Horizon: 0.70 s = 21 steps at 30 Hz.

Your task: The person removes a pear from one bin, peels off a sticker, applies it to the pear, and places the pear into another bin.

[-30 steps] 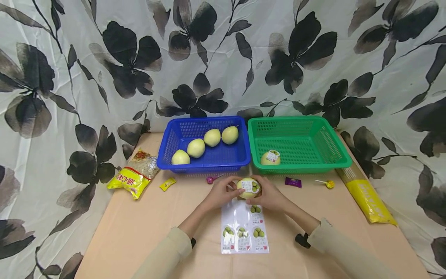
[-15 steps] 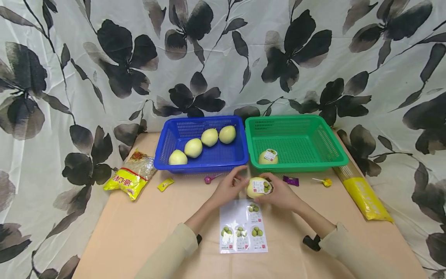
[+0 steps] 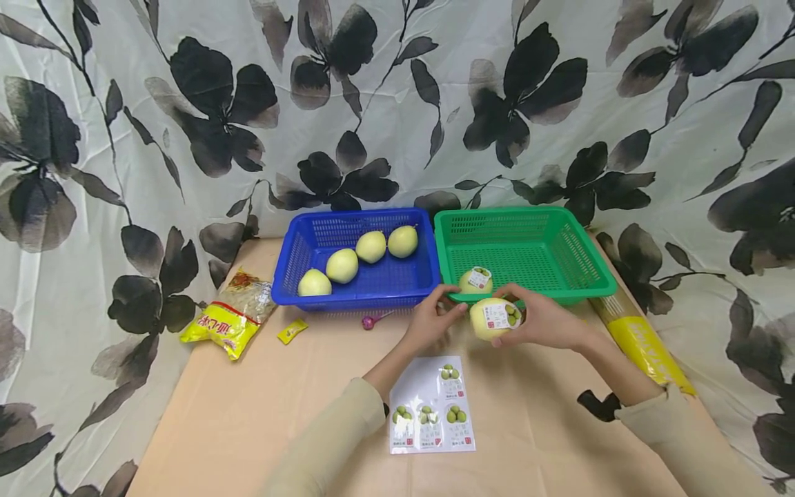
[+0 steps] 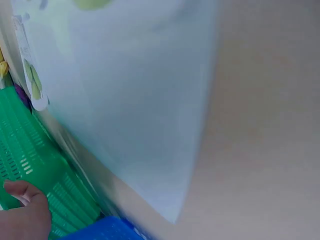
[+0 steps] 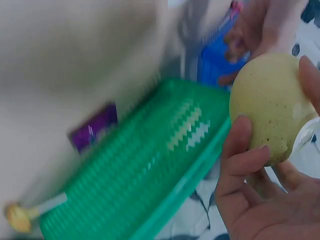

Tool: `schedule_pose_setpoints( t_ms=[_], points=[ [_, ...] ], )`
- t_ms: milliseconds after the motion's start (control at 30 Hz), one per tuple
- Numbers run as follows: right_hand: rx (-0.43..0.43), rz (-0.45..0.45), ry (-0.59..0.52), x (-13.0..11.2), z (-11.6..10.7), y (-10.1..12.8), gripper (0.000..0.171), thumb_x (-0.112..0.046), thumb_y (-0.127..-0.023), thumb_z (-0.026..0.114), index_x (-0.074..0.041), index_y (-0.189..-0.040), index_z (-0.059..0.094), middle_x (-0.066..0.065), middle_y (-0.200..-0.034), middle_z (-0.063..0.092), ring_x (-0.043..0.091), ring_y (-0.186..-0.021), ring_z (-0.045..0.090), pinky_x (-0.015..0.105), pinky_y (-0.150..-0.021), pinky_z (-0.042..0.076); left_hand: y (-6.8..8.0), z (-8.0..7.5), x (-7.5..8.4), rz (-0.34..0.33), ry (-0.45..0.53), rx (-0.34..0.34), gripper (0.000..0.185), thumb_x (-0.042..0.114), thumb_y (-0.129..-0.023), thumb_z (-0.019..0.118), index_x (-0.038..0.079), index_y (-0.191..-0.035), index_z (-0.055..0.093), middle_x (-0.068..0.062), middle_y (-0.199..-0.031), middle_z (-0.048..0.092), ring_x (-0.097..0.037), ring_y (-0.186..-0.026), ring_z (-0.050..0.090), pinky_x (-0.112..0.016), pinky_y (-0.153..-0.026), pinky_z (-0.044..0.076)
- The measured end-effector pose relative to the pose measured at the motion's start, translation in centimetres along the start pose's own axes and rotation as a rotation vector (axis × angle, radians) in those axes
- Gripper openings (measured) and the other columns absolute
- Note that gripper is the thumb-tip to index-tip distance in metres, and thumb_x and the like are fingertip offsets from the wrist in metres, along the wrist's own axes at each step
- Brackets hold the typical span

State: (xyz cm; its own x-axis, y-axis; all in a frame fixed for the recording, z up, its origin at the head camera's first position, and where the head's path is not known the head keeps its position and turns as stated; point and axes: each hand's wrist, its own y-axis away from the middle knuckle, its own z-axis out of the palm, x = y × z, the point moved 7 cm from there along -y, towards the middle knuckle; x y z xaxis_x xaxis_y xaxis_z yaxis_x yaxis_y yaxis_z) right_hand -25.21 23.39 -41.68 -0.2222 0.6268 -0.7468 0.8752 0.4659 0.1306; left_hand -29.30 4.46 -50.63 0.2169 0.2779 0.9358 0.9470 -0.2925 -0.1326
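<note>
Glossy white sticker sheet (image 3: 417,383) nearest, flat on the tan tabletop (image 3: 335,428), in front of the green basket (image 3: 524,250) and toward its left: four labels on it, with green fruit, red square seals and characters too small to read. Beyond, just in front of the green basket's near-left corner, pale yellow-green pear (image 3: 481,323), round and brown-speckled, pinched between thumb and bent fingers of the right hand (image 3: 543,321); white label (image 3: 497,316) on its skin, same fruit picture, script illegible. By that same corner, left hand (image 3: 433,321), fingers loosely bent, thumb apart from forefinger; contact with the rim impossible to tell. Left of the green basket: pink-purple lollipop (image 3: 368,322), small yellow sweet (image 3: 292,330), then crinkled clear-and-yellow bag (image 3: 232,321), red lettering blurred. Before its front, purple wrapped sweet (image 5: 95,127) and yellow lollipop (image 5: 18,218). At its right end, long yellow packet (image 3: 646,351), print unreadable. Inside the green basket, slotted plastic, one labelled pear (image 3: 466,282) near the front left corner. Immediately to its left, perforated blue basket (image 3: 354,301): four smooth pears (image 3: 342,266). Behind, creased white cloth (image 3: 397,83) with black-and-grey flowers.
</note>
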Motion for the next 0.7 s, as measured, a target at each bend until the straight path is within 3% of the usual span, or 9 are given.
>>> schedule_pose_setpoints(
  t_ms=[267, 700],
  points=[
    [0.003, 0.065, 0.176, -0.1, -4.9, -3.0, 0.078, -0.038, -0.077, 0.093, -0.007, -0.134, 0.049, 0.022, -0.126, 0.057, 0.027, -0.093, 0.059, 0.035, -0.074, 0.049, -0.5, 0.4, -0.1, -0.063, 0.04, 0.075, 0.032, 0.028, -0.1, 0.072, 0.019, -0.129, 0.064, -0.008, -0.101, 0.072, -0.005, -0.068, 0.058, -0.022, -0.058, 0.05],
    [-0.102, 0.143, 0.476, 1.7, -9.4, -9.0, 0.082, -0.043, -0.079, 0.09, -0.003, -0.138, 0.05, 0.029, -0.13, 0.061, 0.037, -0.102, 0.06, 0.043, -0.077, 0.05, -0.6, 0.3, 0.1, -0.072, 0.059, 0.067, 0.03, 0.026, -0.1, 0.072, 0.017, -0.127, 0.065, -0.006, -0.097, 0.069, -0.005, -0.068, 0.054, -0.02, -0.058, 0.047]
  ],
)
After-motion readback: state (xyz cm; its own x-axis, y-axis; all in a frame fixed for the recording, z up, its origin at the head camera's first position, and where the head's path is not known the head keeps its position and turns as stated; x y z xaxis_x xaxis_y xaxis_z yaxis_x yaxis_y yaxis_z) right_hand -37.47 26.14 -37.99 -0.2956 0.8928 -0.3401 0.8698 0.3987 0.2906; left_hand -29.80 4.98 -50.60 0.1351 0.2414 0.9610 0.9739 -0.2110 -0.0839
